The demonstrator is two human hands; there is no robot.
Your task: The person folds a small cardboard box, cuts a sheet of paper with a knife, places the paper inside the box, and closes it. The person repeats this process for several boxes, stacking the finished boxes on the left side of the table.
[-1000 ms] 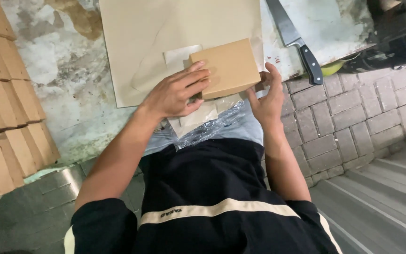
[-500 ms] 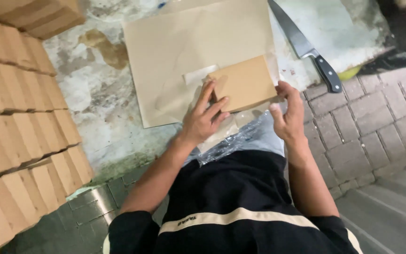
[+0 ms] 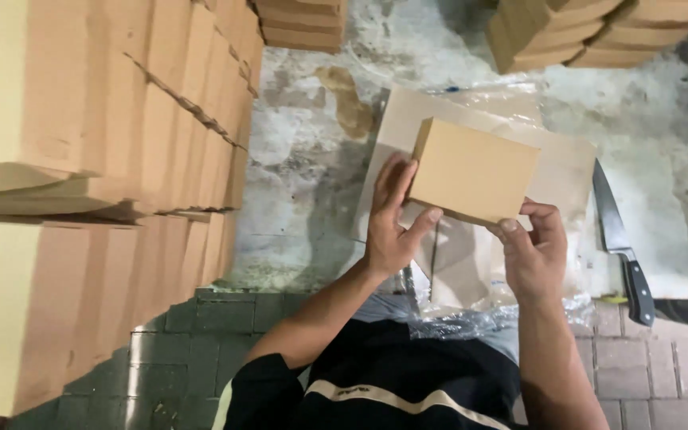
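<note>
Holding the brown box (image 3: 474, 170) w/ both hands: left hand (image 3: 392, 223) grips its left end, right hand (image 3: 533, 251) pinches the near right corner, long axis running left-right above the paper sheet (image 3: 567, 171).

Box (image 3: 473, 170): held above the sheet (image 3: 563, 171), between left hand (image 3: 392, 227) at its left edge and right hand (image 3: 533, 251) at its near right corner. Sheet: flat on the counter (image 3: 312, 191), plastic wrap (image 3: 479, 322) at its near edge. Knife (image 3: 621, 243): on the counter, right of the sheet. Box stacks (image 3: 105, 183): left of the counter. More stacks (image 3: 591, 32): behind the sheet, at the far edge.
</note>
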